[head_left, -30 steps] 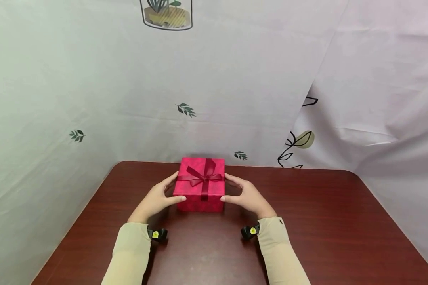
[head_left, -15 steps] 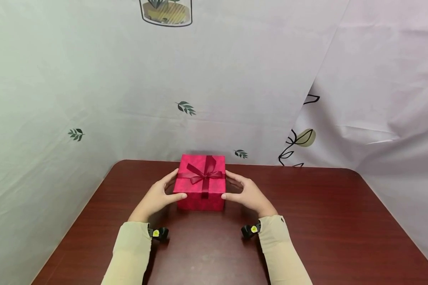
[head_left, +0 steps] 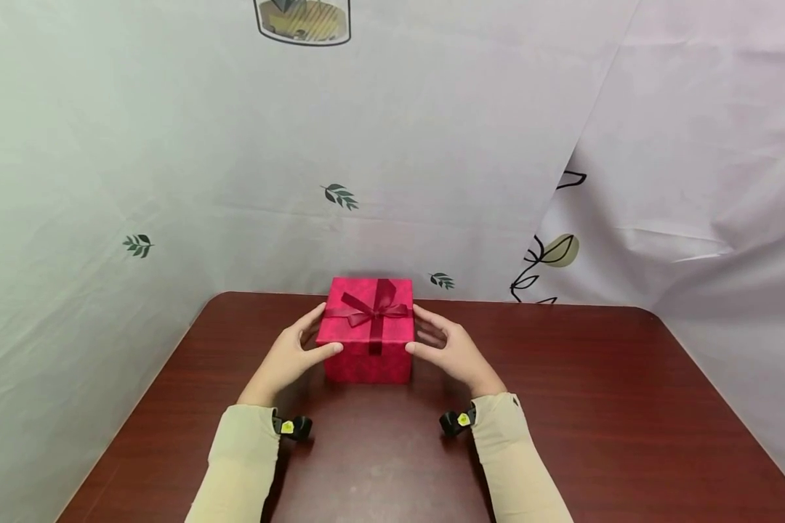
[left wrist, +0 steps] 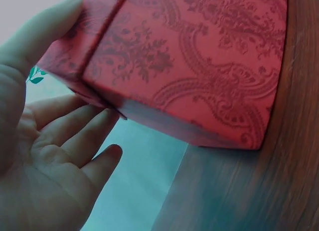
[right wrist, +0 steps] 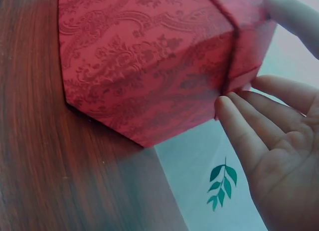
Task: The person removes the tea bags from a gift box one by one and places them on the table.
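A red patterned gift box (head_left: 368,365) with a dark red ribbon bow (head_left: 373,314) on its lid (head_left: 356,330) stands near the back of a dark wooden table (head_left: 595,407). My left hand (head_left: 319,333) holds the lid's left side, thumb on the near edge. My right hand (head_left: 417,330) holds the right side the same way. In the left wrist view the fingers (left wrist: 84,131) sit under the lid's rim (left wrist: 75,51), above the base (left wrist: 199,66). The right wrist view shows the fingers (right wrist: 249,126) at the lid's rim (right wrist: 249,46), beside the base (right wrist: 139,76).
A pale cloth backdrop (head_left: 170,181) with leaf prints hangs close behind the box and wraps both sides of the table. Small black wrist cameras (head_left: 291,426) (head_left: 456,421) sit at my beige cuffs. Bare tabletop lies in front of and right of the box.
The lid has risen a little on the base between my two hands, so the box looks taller. Both hands kept their hold and moved up slightly with it.
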Tool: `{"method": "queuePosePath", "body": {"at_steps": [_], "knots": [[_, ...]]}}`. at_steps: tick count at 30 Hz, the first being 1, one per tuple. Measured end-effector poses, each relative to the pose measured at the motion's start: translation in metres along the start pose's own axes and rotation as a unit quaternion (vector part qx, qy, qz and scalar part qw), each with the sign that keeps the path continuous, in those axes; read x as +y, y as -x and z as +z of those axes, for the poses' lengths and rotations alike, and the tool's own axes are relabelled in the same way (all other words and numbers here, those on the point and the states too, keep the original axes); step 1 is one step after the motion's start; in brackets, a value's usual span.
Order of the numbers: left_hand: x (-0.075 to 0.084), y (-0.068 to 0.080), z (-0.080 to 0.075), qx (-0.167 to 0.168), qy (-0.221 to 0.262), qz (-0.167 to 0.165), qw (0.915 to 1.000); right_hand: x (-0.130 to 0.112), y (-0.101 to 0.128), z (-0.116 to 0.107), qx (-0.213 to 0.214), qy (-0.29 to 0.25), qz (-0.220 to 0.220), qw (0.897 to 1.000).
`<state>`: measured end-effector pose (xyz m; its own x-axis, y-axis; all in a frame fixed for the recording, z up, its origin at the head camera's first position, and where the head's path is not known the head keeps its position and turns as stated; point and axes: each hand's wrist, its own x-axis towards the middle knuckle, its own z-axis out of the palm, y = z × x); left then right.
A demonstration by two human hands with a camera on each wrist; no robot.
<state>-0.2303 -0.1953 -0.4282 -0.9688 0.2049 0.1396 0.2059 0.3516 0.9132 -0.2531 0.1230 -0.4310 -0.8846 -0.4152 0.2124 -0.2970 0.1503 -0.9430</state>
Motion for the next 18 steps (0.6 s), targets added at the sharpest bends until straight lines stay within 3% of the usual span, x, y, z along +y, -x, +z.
{"method": "queuePosePath", "body": {"at_steps": [9, 18], "knots": [[0.009, -0.001, 0.008, 0.055, 0.023, -0.001, 0.9982, -0.005, 0.000, 0.006, 0.042, -0.044, -0.037, 0.997], [0.020, 0.000, 0.015, 0.102, 0.023, 0.010, 0.9945, -0.014, -0.001, 0.012, 0.081, -0.039, -0.066, 0.994]]}}
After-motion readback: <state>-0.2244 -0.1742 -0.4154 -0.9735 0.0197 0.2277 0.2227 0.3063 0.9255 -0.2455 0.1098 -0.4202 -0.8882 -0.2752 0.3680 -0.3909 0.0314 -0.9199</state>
